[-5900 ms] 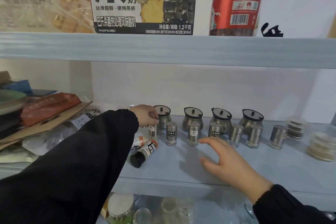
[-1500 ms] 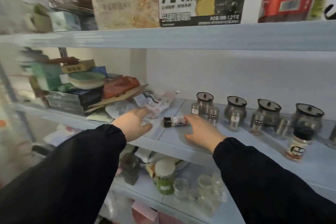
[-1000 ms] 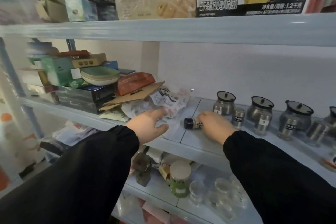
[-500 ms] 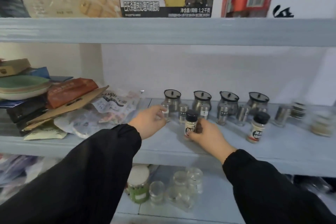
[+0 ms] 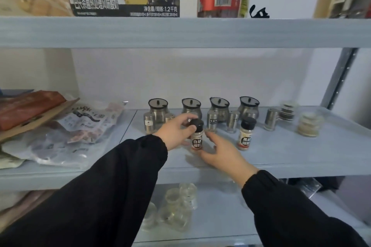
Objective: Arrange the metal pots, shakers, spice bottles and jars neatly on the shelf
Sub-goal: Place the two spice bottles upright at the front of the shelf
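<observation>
A white-pepper spice bottle (image 5: 196, 140) with a black cap stands upright on the grey shelf (image 5: 281, 156). My left hand (image 5: 175, 129) pinches its cap. Just right of the bottle's base is my right hand (image 5: 220, 151), fingers spread and holding nothing. A second spice bottle (image 5: 246, 134) stands to the right. Several metal pots line the back, the leftmost (image 5: 158, 108) and the rightmost (image 5: 248, 108) among them. In front of them stand steel shakers, one at the left (image 5: 149, 122) and one at the right (image 5: 271, 119).
Food bags (image 5: 80, 126) and cardboard pile up on the shelf's left part. Two stacks of small round jars (image 5: 309, 125) sit at the far right beside the metal upright (image 5: 337, 78). Clear glass jars (image 5: 180, 202) stand on the shelf below. The upper shelf board runs close overhead.
My right hand picked up the lying bottle and stood it upright in front of the shakers, then let go. My left hand moved right onto its cap.
</observation>
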`<state>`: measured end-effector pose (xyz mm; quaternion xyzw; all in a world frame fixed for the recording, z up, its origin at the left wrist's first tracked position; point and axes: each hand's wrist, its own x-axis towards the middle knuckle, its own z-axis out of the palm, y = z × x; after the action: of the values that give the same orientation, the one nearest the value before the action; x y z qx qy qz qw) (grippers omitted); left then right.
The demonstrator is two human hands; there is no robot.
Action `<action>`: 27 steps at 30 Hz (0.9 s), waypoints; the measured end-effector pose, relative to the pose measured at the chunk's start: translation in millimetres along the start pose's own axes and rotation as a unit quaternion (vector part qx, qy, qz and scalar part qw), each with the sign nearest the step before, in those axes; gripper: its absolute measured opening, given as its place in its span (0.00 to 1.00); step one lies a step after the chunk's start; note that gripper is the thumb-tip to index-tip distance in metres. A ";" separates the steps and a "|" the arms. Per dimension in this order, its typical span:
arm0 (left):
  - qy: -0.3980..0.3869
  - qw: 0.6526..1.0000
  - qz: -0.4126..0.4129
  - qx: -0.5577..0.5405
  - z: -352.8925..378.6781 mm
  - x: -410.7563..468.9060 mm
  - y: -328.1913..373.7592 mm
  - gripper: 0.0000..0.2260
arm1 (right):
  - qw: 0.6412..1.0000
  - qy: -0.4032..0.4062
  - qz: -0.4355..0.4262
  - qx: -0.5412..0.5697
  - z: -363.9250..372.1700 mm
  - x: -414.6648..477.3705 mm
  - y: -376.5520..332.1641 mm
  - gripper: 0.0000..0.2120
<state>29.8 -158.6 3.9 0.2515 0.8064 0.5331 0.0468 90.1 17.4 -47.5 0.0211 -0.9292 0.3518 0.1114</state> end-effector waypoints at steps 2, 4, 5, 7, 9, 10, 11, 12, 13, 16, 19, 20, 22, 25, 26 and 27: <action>-0.001 1.000 -0.009 0.001 6.7 5.4 1.3 0.16 | 0.999 -0.009 -0.006 -0.035 -13.1 -13.2 11.6 0.40; 0.004 1.000 -0.022 -0.015 13.6 9.8 4.0 0.13 | 0.997 -0.006 -0.011 -0.075 -25.0 -27.2 23.9 0.37; 0.005 0.999 -0.029 -0.027 17.1 11.8 5.1 0.11 | 0.996 0.000 -0.013 -0.085 -30.5 -34.1 30.4 0.36; 0.008 0.998 -0.040 -0.047 23.3 15.8 6.5 0.09 | 0.996 0.014 -0.020 -0.091 -40.3 -47.5 43.3 0.33; 0.011 0.997 -0.048 -0.057 28.3 17.9 8.4 0.09 | 0.996 0.020 -0.020 -0.089 -50.1 -59.1 56.1 0.30; 0.011 0.997 -0.052 -0.062 30.9 18.9 9.9 0.10 | 0.996 0.021 -0.019 -0.085 -56.1 -63.5 62.3 0.29; 0.008 0.996 -0.055 -0.068 33.3 19.3 11.4 0.10 | 0.996 0.021 -0.016 -0.082 -62.4 -66.3 69.3 0.29; 0.006 0.996 -0.057 -0.070 35.8 19.9 12.9 0.10 | 0.996 0.022 -0.016 -0.080 -69.2 -68.3 76.0 0.28; 0.005 0.996 -0.058 -0.069 37.9 19.9 14.7 0.11 | 0.996 0.021 -0.010 -0.082 -76.1 -69.1 81.7 0.28; 0.010 0.996 -0.063 -0.063 43.5 22.1 17.2 0.11 | 0.992 0.024 0.014 -0.123 -94.8 -65.5 101.5 0.30; 0.018 0.995 -0.070 -0.066 49.5 24.5 19.3 0.11 | 0.986 0.012 0.030 -0.165 -113.8 -60.4 115.9 0.32; 0.022 0.995 -0.072 -0.067 51.5 25.1 19.8 0.11 | 0.985 0.010 0.036 -0.170 -120.1 -59.0 120.0 0.33; 0.027 0.995 -0.075 -0.067 55.8 25.8 21.0 0.11 | 0.984 0.012 0.045 -0.171 -131.0 -56.8 127.3 0.33; 0.029 0.995 -0.077 -0.062 61.7 26.9 22.8 0.11 | 0.984 0.015 0.053 -0.168 -142.2 -55.5 135.8 0.34; 0.030 0.995 -0.077 -0.059 63.5 27.1 23.4 0.11 | 0.984 0.014 0.054 -0.168 -145.0 -55.4 138.4 0.34; 0.031 0.995 -0.078 -0.056 64.9 26.9 24.6 0.11 | 0.984 0.014 0.055 -0.168 -147.4 -55.6 140.6 0.34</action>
<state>37.6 -84.5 3.1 0.1685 0.7936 0.5796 0.0771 156.1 217.9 -43.8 -0.0539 -0.9732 0.1965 0.1066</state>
